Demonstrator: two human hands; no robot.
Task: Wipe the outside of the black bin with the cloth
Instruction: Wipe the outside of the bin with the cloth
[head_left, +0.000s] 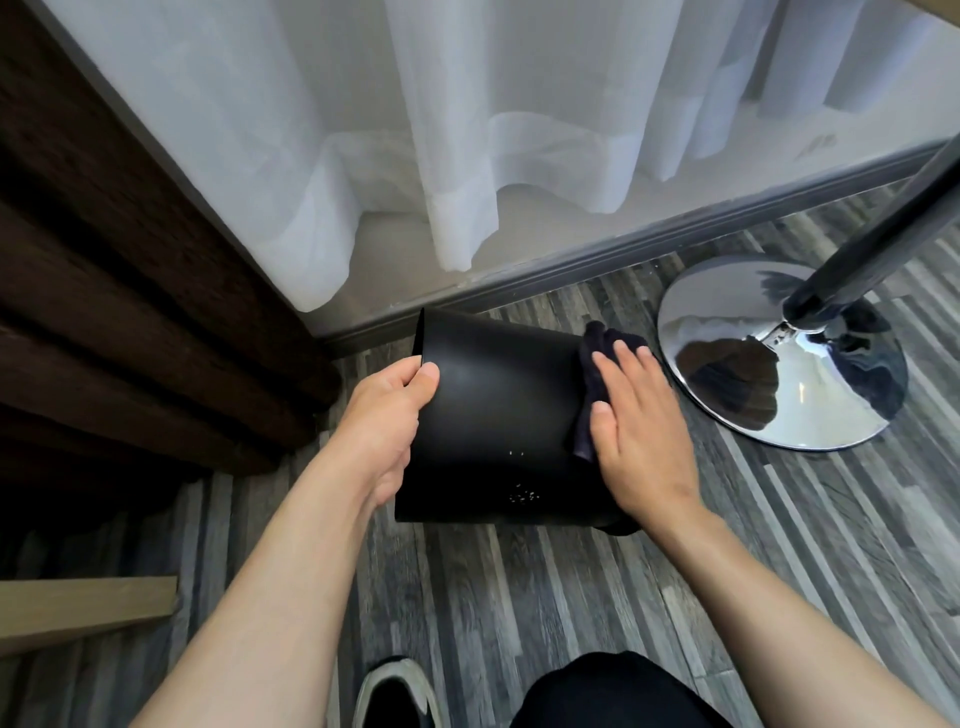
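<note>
The black bin (498, 415) is tipped on its side above the floor, its open rim pointing left and its base to the right. My left hand (384, 421) grips the rim, thumb on the outer wall. My right hand (639, 421) lies flat on a dark cloth (592, 364), pressing it against the bin's base end. Most of the cloth is hidden under the palm. A few pale specks show on the bin's lower wall.
A chrome table base (779, 395) with its dark pole stands close to the right of the bin. White sheer curtains (467, 130) and a grey skirting board run behind. Dark brown curtain folds (130, 312) are at left. My shoe (395, 696) is on the grey plank floor.
</note>
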